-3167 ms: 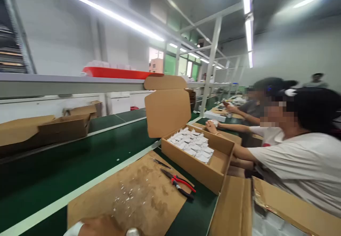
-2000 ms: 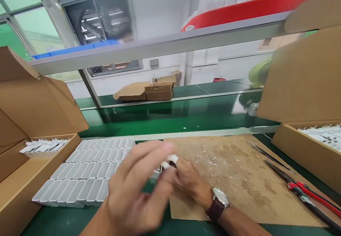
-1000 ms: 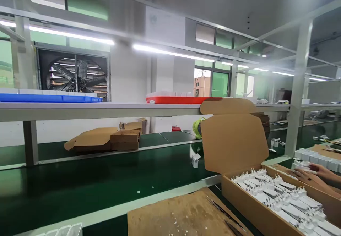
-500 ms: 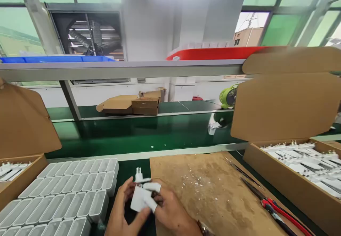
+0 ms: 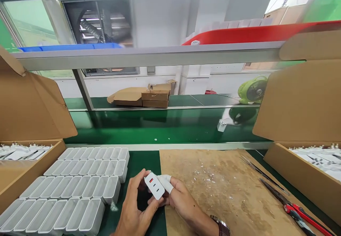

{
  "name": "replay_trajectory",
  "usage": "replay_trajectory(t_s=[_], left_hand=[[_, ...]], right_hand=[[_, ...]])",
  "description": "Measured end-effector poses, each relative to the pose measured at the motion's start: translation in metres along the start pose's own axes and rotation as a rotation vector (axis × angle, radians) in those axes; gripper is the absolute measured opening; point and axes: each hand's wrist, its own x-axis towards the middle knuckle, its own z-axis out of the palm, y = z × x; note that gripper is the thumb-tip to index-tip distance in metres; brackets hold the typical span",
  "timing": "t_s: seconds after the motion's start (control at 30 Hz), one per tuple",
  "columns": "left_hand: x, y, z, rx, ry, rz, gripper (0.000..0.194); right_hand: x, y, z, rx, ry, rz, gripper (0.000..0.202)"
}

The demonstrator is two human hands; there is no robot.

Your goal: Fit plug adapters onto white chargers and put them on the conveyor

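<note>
The green table (image 5: 144,161) fills the foreground, bounded by a pale back edge, with a green belt (image 5: 183,124) beyond it and a shelf (image 5: 160,56) above. Two cartons with raised lids stand at the table's sides: the right carton (image 5: 301,175) reaches toward the back right corner, the left carton (image 5: 26,180) toward the back left; white parts lie in both. A stained brown sheet (image 5: 226,179) lies between the shells and the right carton, its far side near the back edge. Four rows of white shells (image 5: 76,188) run from the back edge toward the near left, beside the left carton.

On the shelf are a red tray (image 5: 239,35) and a blue tray (image 5: 74,47). Over the sheet's left edge, the left hand (image 5: 138,207) and right hand (image 5: 183,200) meet. A green fan (image 5: 253,89) stands past the belt. Pliers (image 5: 290,207) lie along the sheet's right edge; tweezers (image 5: 265,174) lie nearer its far right corner.

The white block (image 5: 154,185) is between the hands, tilted, its ported end showing. The left grip is narrowed to its width, thumb below and fingers above; the right grip is curled against its right side, some fingers hidden. Pale crumbs (image 5: 204,174) dot the sheet.
</note>
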Motion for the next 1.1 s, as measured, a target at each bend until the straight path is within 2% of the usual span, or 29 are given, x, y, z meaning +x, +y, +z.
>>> replay_trajectory(t_s=[0.17,0.4,0.53,0.63,0.77,0.93,1.1], left_hand=[[0.003,0.007,-0.001,0.055,-0.005,0.089,0.068],[0.004,0.0,-0.002,0.236,0.022,0.098,0.07],[0.004,-0.001,-0.002,0.219,-0.076,0.051,0.08],[0.005,-0.001,-0.003,0.18,-0.162,0.075,0.084],[0.004,-0.003,-0.005,0.242,-0.192,0.1,0.071],[0.001,-0.005,-0.008,0.304,-0.142,0.19,0.06],[0.003,-0.004,-0.01,0.361,-0.098,0.273,0.058]], right_hand=[[-0.002,-0.003,0.0,0.015,-0.007,0.007,0.063],[-0.005,0.0,-0.002,-0.29,0.094,-0.276,0.061],[-0.009,0.007,-0.005,-0.591,0.176,-0.376,0.041],[-0.012,0.006,-0.006,-0.711,0.192,-0.358,0.036],[-0.014,0.003,-0.005,-0.707,0.179,-0.346,0.048],[-0.016,-0.001,-0.003,-0.791,0.095,-0.426,0.027],[-0.016,-0.005,-0.001,-0.78,0.064,-0.488,0.022]])
